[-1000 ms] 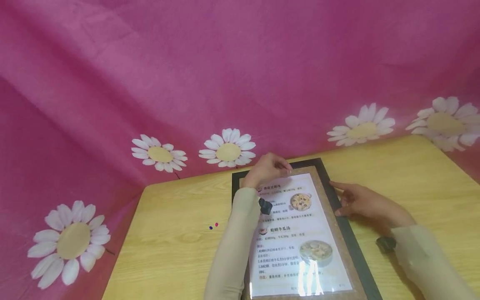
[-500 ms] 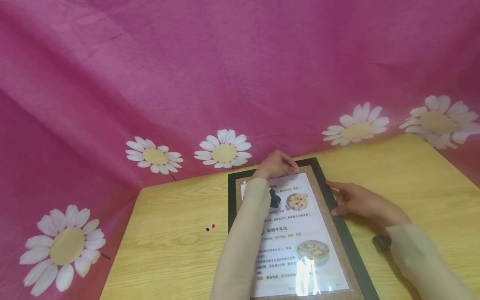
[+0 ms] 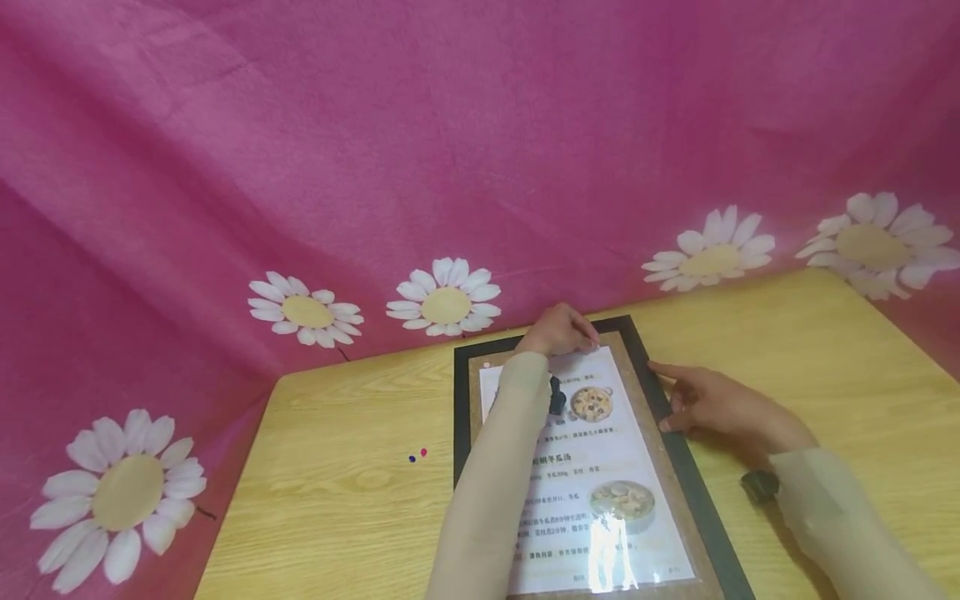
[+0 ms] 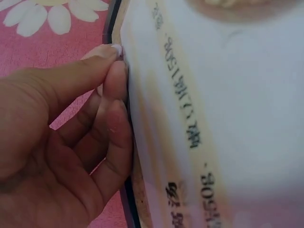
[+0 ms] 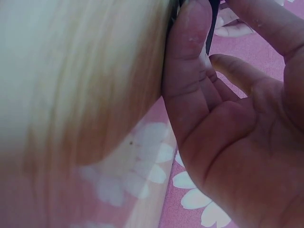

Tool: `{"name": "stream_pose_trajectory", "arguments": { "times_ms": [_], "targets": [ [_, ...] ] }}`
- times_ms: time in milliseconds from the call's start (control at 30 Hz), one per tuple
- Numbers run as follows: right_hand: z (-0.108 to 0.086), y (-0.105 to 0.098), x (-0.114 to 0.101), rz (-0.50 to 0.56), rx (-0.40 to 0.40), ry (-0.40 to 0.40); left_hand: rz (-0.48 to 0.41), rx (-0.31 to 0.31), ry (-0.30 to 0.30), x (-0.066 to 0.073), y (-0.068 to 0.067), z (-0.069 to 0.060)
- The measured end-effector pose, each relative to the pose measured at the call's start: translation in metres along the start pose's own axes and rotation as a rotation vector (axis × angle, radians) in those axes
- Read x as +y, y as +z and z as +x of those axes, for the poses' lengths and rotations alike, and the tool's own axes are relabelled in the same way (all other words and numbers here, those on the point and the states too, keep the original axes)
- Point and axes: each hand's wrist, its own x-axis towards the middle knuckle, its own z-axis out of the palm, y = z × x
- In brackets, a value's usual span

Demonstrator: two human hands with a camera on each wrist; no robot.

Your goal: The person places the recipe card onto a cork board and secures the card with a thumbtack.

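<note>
Pink cloth (image 3: 480, 158) hangs behind the board (image 3: 698, 500), specks (image 3: 423, 452) to its left; its length points away from me, left hand (image 3: 558, 331) pinching something hidden, right hand (image 3: 723, 407) spread alongside.

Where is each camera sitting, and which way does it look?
Head: on the person's head, facing forward and down at the printed sheet; left hand, right hand and sleeves show.
Left wrist: on that wrist, facing the sheet's edge; the left hand shows.
Right wrist: on that wrist, facing the wooden table and pink cloth; the right hand shows, large.
Shared: head and left wrist both see the left hand and sheet.
</note>
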Motion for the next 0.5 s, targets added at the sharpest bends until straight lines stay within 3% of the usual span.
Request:
{"name": "stream_pose_trajectory", "arguments": {
  "times_ms": [200,500],
  "targets": [
    [-0.001,0.002,-0.001,0.014,0.006,0.024,0.070,0.025,-0.010,0.005,0.002,-0.001],
    [0.001,0.000,-0.002,-0.098,0.008,-0.018,0.219,0.084,-0.088,0.017,0.004,0.004]
  ]
}}
